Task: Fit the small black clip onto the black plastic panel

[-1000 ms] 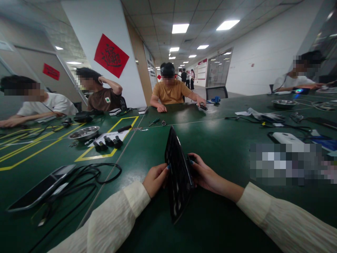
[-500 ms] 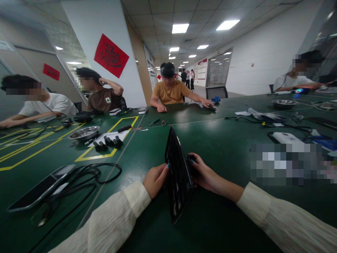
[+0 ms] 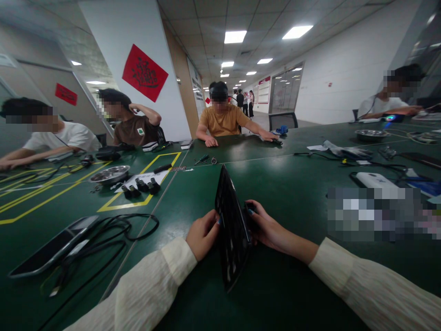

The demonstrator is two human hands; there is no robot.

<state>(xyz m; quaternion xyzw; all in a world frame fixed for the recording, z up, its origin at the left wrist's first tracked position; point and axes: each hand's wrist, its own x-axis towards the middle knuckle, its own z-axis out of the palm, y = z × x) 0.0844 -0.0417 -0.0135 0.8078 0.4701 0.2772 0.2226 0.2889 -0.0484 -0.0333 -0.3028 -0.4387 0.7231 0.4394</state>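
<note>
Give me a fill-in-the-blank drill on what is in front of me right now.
The left hand and the right hand hold a flat panel, coloured ____, on its edge.
The table is dark ____.
The tape lines at the left are ____.
The wall sign behind the seated people is ____.
Missing words: black; green; yellow; red.

No text can be read for certain. A red paper square (image 3: 144, 72) on the pillar (image 3: 113, 27) bears one black brush character, too blurred to make out. A smaller red sign (image 3: 66, 94) on the left wall is illegible, as are the red-topped boards (image 3: 264, 90) down the corridor. A brown shirt carries a small white-and-green badge (image 3: 140, 131), unreadable. Nothing on the panel (image 3: 232, 239) is legible.
</note>
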